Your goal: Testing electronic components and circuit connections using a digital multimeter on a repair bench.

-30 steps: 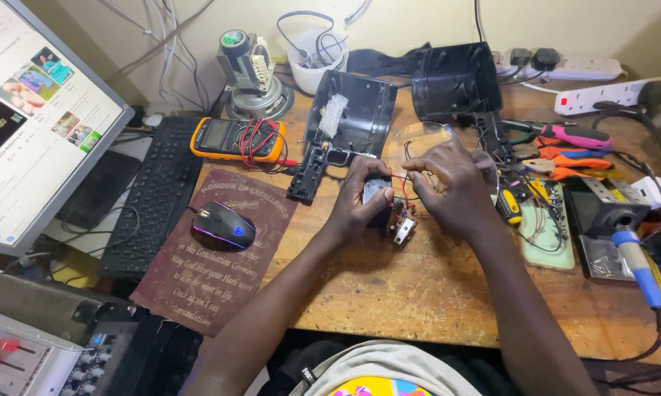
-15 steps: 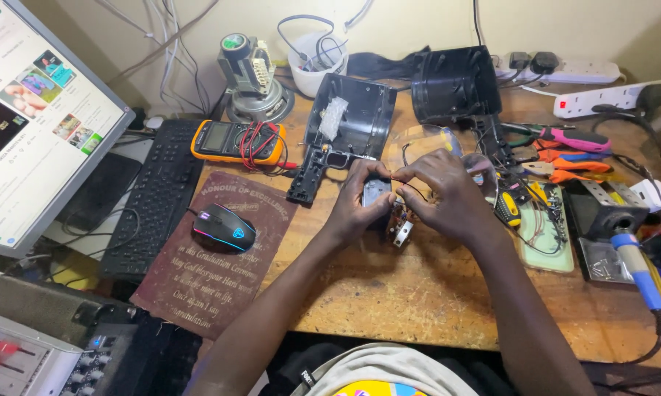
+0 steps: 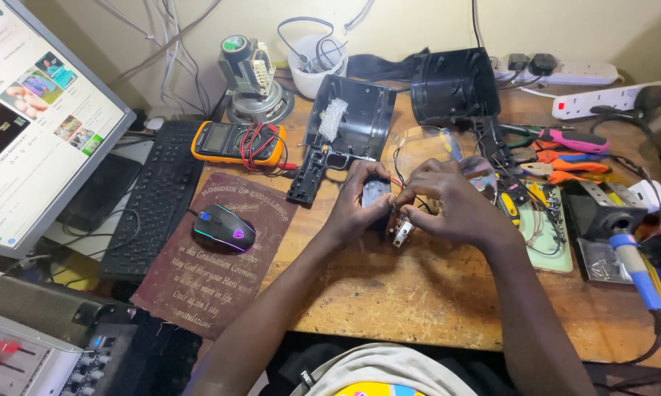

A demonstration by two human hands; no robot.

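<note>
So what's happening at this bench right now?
A person sits at a wooden workbench and works on a small electronic part with thin wires attached. The left hand grips the part; the right hand pinches at its wires beside it. A small metal piece hangs below the hands. Around them lie an orange multimeter, black plastic housings, a computer mouse, pliers and a soldering iron.
</note>
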